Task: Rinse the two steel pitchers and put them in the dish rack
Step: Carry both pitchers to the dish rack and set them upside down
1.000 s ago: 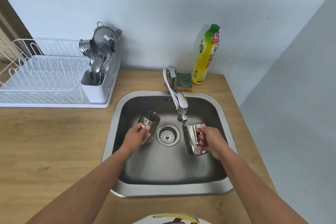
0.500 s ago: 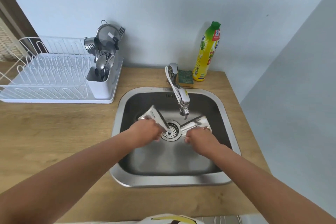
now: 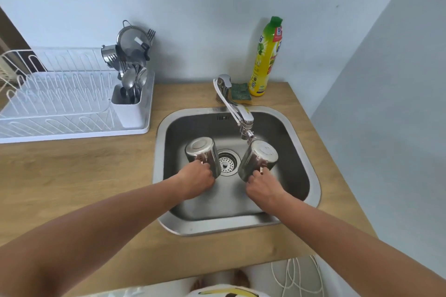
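Draining step, over the sink.
Left hand gripped left pitcher, right hand right pitcher, both upturned; rack carry looked due next.

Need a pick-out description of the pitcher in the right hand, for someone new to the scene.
Find the steel sink in the wooden counter. Two pitchers are held bottom-up inside it, flanking the drain. Yours is the right pitcher, held by the right hand, its base by the faucet nozzle; the left pitcher sits clear of it.

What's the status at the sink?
Left hand grips left pitcher, right hand grips right pitcher, by the handles. Both bottom-up over sink, not yet in rack. Tap close above right pitcher.
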